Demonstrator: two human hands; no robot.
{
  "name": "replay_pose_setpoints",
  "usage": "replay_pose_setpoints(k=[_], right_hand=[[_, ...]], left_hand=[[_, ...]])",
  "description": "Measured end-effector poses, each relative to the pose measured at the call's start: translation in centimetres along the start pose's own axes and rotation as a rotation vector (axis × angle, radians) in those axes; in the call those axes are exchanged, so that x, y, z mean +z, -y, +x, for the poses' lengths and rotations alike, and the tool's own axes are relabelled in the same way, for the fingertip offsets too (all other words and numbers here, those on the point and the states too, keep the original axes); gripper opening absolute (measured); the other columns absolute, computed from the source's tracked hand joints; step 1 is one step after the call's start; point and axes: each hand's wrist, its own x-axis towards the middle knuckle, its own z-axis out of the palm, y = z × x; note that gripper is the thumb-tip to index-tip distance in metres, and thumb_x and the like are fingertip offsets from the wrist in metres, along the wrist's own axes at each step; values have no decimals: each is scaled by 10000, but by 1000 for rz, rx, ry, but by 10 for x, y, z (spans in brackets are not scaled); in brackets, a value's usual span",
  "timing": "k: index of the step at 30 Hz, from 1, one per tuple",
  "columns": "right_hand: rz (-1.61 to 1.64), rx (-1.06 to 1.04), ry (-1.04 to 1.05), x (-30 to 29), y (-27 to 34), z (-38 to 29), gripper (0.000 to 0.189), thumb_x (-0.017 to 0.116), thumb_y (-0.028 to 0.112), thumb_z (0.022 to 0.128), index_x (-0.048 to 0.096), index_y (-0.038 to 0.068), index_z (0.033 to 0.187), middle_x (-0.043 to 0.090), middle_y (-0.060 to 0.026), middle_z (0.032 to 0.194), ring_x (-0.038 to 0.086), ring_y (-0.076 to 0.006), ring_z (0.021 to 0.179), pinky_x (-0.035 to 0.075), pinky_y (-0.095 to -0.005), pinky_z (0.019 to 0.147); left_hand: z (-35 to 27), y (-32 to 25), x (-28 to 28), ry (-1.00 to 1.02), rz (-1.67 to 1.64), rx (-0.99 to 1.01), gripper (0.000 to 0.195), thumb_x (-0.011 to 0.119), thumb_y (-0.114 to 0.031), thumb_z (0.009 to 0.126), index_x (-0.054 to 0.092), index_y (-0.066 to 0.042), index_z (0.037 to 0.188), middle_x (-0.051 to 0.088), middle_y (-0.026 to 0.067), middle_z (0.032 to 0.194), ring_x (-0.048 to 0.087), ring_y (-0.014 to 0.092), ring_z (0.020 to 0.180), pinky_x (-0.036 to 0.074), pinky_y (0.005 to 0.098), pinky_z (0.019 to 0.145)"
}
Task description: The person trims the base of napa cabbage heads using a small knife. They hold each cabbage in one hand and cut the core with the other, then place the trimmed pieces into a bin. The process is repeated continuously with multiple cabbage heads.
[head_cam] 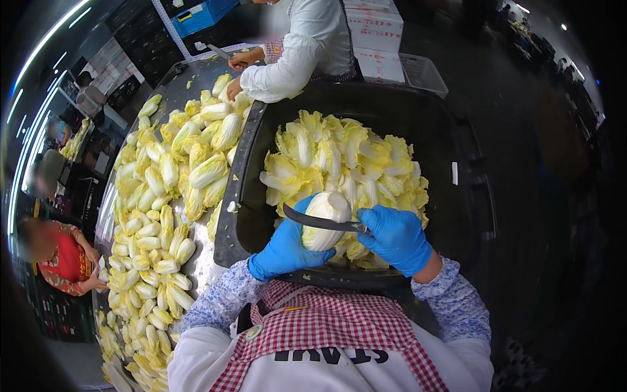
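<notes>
My left hand (281,252), in a blue glove, holds a pale napa cabbage (325,215) with its cut stem end facing up and away from me. The gloved right hand (399,240) grips the handle of a knife (321,223). Its curved dark blade lies across the front of the cabbage, pointing left. Most of the knife handle is hidden in my fist. Both hands are over the near side of a large black plastic bin (443,147). Loose yellow-white cabbage leaves (343,152) are heaped inside it, below my hands.
A metal table (203,245) to the left bears many napa cabbages (166,264). Across the bin, a co-worker in white sleeves (274,73) holds a knife (219,51). Another person in a red apron (66,259) stands beyond the table. White boxes (374,39) and a crate (423,73) stand behind the bin.
</notes>
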Motion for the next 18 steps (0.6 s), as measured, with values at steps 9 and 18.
replay_pose_setpoints(k=[9, 18], right_hand=[[200, 123, 94, 14, -23, -13, 178, 686, 163, 760, 558, 96, 863, 600, -89, 724, 609, -288, 632, 486, -366, 546], [591, 524, 73, 16, -62, -27, 219, 642, 210, 872, 586, 19, 962, 633, -118, 777, 644, -233, 706, 517, -320, 664]], left_hand=[[-5, 15, 10, 51, -140, -62, 942, 811, -214, 692, 260, -29, 1434, 426, 125, 1373, 418, 237, 1270, 333, 378, 1065], [8, 16, 7, -20, -127, 50, 986, 832, -160, 657, 255, -53, 1449, 410, 121, 1382, 410, 236, 1284, 324, 383, 1074]])
